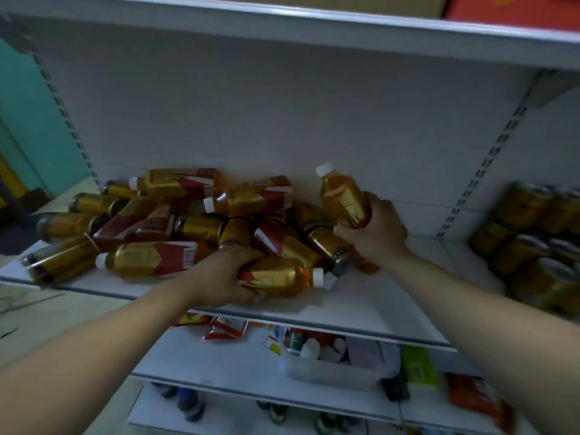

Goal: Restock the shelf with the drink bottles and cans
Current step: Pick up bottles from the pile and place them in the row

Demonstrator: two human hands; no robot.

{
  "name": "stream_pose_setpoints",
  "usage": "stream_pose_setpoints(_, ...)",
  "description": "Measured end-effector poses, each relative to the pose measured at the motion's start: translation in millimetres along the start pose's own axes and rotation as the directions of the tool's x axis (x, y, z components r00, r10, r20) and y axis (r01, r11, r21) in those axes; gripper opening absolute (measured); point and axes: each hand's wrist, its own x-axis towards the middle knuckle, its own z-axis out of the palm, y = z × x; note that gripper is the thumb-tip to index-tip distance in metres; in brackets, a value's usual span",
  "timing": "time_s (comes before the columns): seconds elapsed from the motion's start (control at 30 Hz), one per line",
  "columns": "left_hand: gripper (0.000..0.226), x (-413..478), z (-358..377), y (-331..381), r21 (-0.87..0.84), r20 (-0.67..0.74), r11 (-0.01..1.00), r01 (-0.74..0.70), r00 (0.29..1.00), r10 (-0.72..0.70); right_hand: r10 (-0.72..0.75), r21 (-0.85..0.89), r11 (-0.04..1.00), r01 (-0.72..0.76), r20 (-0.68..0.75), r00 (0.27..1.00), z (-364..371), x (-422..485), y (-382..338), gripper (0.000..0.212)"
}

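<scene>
Two bottles in hand. My left hand (219,277) is wrapped round the base end of the lying bottle (282,277), which is on its side near the front edge of the shelf (361,309), white cap pointing right. My right hand (373,227) grips the lower half of the upright bottle (342,196), cap up, tilted slightly left, toward the back wall. The pile (157,221) of bottles and cans lies jumbled over the shelf's left half, right behind the lying bottle and just beside my right hand. Stacked cans (533,240) sit at the shelf's right end, well apart from both hands.
</scene>
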Motion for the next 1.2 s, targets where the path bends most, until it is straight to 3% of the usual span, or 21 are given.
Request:
stream_pose_setpoints(0.07,0.077,-2.2,3.2,5.2,-0.173,-0.047,0.983,0.056,0.997,-0.065,0.035,0.131,0.991,-0.036,0.007,0.999,-4.0,-4.9,5.6,0.079)
stream_pose_setpoints(0.17,0.074,-0.6,10.7,23.5,-0.486,-0.090,0.867,0.106,0.981,-0.171,0.103,0.338,0.938,-0.082,-0.044,0.994,-11.3,-16.5,18.1,0.061)
stream_pose_setpoints(0.23,0.068,4.9,15.4,40.7,-0.569,-0.126,0.816,0.101,0.970,-0.208,0.157,0.458,0.883,-0.103,-0.081,0.984,-18.3,-25.5,28.4,0.052)
stream_pose_setpoints(0.33,0.067,19.4,24.4,75.1,-0.654,-0.143,0.751,0.090,0.960,-0.239,0.241,0.564,0.814,-0.138,-0.113,0.964,-38.7,-39.1,46.6,0.060)
stream_pose_setpoints(0.47,0.046,45.9,52.9,139.1,-0.690,-0.165,0.722,0.052,0.960,-0.227,0.312,0.598,0.786,-0.157,-0.163,0.936,-86.5,-60.5,87.2,0.060)
stream_pose_setpoints(0.57,0.049,66.5,82.7,204.1,-0.696,-0.180,0.718,0.015,0.964,-0.195,0.353,0.583,0.793,-0.176,-0.204,0.913,-135.6,-82.2,130.2,0.061)
stream_pose_setpoints(0.7,0.031,89.4,129.2,305.7,-0.747,-0.159,0.664,-0.042,0.980,-0.117,0.400,0.560,0.806,-0.193,-0.275,0.874,-213.7,-124.7,196.9,0.068)
stream_pose_setpoints(0.83,0.037,111.1,178.4,406.9,-0.789,-0.088,0.613,-0.043,0.995,-0.043,0.450,0.572,0.791,-0.215,-0.308,0.838,-288.0,-174.6,266.4,0.059)
stream_pose_setpoints(1.0,0.054,135.1,235.5,500.6,-0.849,0.013,0.527,0.015,1.000,-0.007,0.532,0.553,0.780,-0.294,-0.337,0.777,-353.2,-231.7,337.3,0.071)
stream_pose_setpoints(1.07,0.062,145.0,252.5,524.8,-0.851,0.013,0.525,0.014,1.000,-0.007,0.560,0.560,0.766,-0.314,-0.343,0.754,-369.9,-245.2,360.5,0.060)
stream_pose_setpoints(1.2,0.053,170.5,276.7,558.2,-0.819,-0.022,0.573,-0.028,1.000,0.017,0.611,0.592,0.731,-0.341,-0.343,0.714,-389.3,-248.6,401.8,0.054)
